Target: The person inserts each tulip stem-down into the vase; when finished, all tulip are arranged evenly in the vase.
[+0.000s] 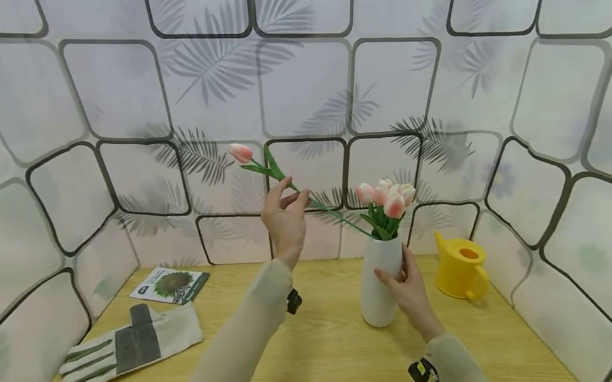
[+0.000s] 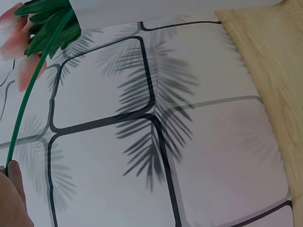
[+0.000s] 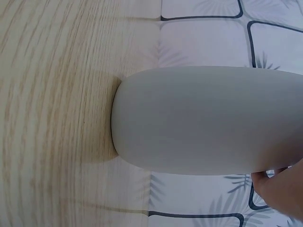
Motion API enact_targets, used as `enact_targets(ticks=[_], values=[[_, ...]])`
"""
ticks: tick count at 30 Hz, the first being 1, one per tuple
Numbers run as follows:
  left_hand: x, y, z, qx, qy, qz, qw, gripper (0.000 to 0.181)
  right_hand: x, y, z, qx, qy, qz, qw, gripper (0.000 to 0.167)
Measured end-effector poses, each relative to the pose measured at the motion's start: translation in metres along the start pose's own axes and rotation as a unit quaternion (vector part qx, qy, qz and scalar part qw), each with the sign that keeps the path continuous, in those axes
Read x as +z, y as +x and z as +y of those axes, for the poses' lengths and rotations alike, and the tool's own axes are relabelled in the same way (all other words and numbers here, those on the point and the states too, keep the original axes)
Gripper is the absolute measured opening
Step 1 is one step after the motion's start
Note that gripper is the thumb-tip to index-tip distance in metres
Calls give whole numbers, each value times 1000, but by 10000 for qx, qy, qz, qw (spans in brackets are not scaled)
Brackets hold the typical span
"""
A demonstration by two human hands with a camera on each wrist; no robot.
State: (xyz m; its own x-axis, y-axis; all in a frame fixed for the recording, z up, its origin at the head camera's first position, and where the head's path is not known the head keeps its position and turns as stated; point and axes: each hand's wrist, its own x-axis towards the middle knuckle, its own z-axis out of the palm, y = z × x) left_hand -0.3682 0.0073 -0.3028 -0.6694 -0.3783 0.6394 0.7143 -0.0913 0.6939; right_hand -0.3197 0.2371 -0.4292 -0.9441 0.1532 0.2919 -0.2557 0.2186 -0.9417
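My left hand [image 1: 287,222] pinches the green stem of a pink-and-white tulip [image 1: 241,153] between thumb and fingers. The flower points up and left, while its stem [image 2: 29,90] slants down to the mouth of a white vase [image 1: 375,291]. Leaves hide the stem's lower end, so I cannot tell how deep it sits. Several other pale pink tulips [image 1: 394,205] stand bunched in the vase. Around the vase's right side, my right hand [image 1: 410,290] grips it below the rim. In the right wrist view, the vase's smooth body [image 3: 199,120] rests with its base at the wooden tabletop.
A yellow watering can [image 1: 458,266] stands right of the vase, close to the side wall. At the left lie a grey-and-white work glove [image 1: 177,331] and a seed packet [image 1: 151,286] with a sunflower picture. Patterned panels [image 1: 306,102] enclose the wooden table [image 1: 327,367] behind and at both sides.
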Motion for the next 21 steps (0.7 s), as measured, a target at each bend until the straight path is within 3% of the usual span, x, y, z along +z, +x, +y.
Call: enact_targets(ticks=[6, 12, 21], values=[[12, -2, 9, 464, 214, -394, 9979, 39, 0, -1, 0, -31, 26, -2, 10000, 87], [23, -4, 15, 914, 289, -598, 9936, 35, 1, 0, 0, 10, 36, 15, 10000, 87], [34, -17, 7, 1542, 637, -1054, 9803, 25, 0, -2, -3, 84, -20, 30, 10000, 89]])
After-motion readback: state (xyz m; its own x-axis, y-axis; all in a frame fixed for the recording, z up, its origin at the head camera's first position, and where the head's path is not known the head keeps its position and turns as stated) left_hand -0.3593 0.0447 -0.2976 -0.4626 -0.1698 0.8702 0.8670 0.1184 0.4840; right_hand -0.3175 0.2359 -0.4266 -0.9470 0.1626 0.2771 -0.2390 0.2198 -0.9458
